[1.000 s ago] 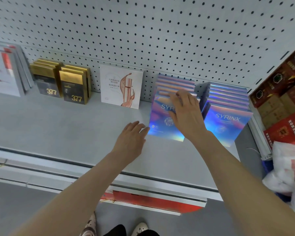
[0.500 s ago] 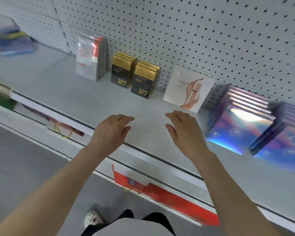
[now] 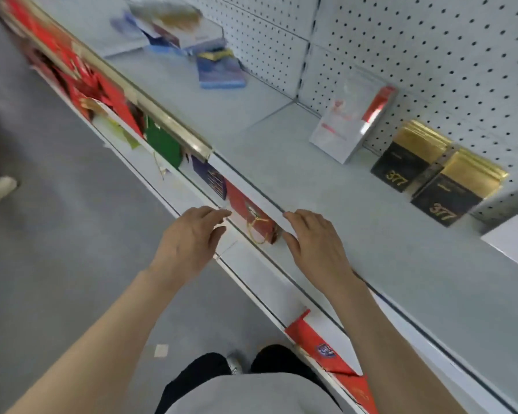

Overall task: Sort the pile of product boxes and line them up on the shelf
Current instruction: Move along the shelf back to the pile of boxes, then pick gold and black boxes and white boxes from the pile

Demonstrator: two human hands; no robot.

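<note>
In the head view, the only view here, both hands are free and hold nothing: the left hand point(image 3: 192, 234) hovers just in front of the edge of the shelf point(image 3: 311, 189), and the right hand point(image 3: 314, 243) hovers over that edge, each with its fingers loosely stretched forward. The pile of product boxes point(image 3: 180, 31) lies unsorted at the far left end of the shelf, well apart from both hands, against the pegboard point(image 3: 431, 40). It is blurred, so I cannot count it. One flat blue box point(image 3: 220, 70) lies at its near side, with something gold and dark on its far end. These look like thin carton boxes, so I judge them light and stiff but easy to dent at the corners, and the glossy faces may slip. It should be safer to take one by its two long edges, thumb on one side and fingers on the other. Already standing in line are one group of white-and-red boxes point(image 3: 350, 124) and two rows of black-and-gold boxes marked 377 point(image 3: 410, 165) side by side. How many boxes stand behind each front one I cannot tell. On the lower level, under the hands, red packages point(image 3: 248, 213) are visible.
</note>
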